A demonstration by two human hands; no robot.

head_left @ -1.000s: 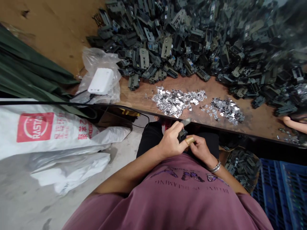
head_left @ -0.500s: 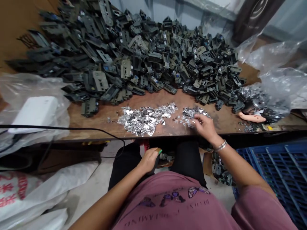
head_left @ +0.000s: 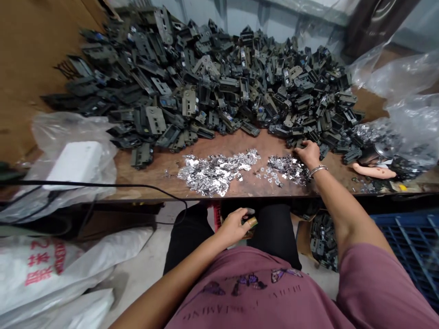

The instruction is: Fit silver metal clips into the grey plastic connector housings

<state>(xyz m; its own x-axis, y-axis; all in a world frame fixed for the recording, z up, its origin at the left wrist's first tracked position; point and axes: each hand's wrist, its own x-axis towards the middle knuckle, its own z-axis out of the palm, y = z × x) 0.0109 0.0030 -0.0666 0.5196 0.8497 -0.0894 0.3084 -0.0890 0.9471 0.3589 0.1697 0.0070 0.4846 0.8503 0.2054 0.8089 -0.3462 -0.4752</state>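
Observation:
My left hand point(head_left: 236, 226) hovers over my lap, below the table edge. Its thumb and fingers are apart, with a yellowish wrap on the thumb and a dark cover on a fingertip; I see nothing held. My right hand point(head_left: 309, 154) reaches to the front of a heap of dark grey-green plastic housings point(head_left: 226, 84). Its fingers are curled together on a housing at the heap's edge, partly hidden by the hand. Just below that hand lies a small pile of metal pieces point(head_left: 288, 168). A larger pile of shiny metal plates point(head_left: 219, 173) is to its left.
A white box point(head_left: 73, 162) sits on clear plastic at the left, with a black cable point(head_left: 137, 184) crossing the table's front edge. At right are a plastic bag point(head_left: 408, 119) and a doll's arm point(head_left: 373, 171). Below stand a blue crate point(head_left: 408, 242) and a carton of housings point(head_left: 324, 242).
My right hand has moved from the small metal pieces up to the housings. My left hand has shifted right and its fingers have spread. The view has swung slightly left.

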